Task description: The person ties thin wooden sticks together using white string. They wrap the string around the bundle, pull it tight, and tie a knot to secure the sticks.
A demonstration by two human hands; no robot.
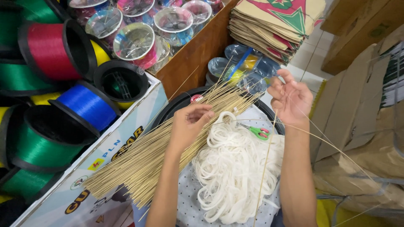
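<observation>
My left hand (190, 122) rests with closed fingers on a big fanned bundle of thin bamboo sticks (139, 162), pinching at the sticks near its upper end. My right hand (290, 98) is raised to the right and holds a couple of single thin sticks (266, 164) that cross and run down past my forearm. Between my arms lies a heap of white flat string loops (230, 170) on a dotted cloth (187, 206). Small green-and-red scissors (257, 131) lie at the top of the heap.
Large spools of red (46, 50), blue (86, 105) and green (42, 145) thread are stacked at left behind a printed cardboard box (97, 168). Clear reels (134, 42) fill a wooden crate. Stacked paper kites (273, 25) sit at the top, brown cardboard (357, 117) at right.
</observation>
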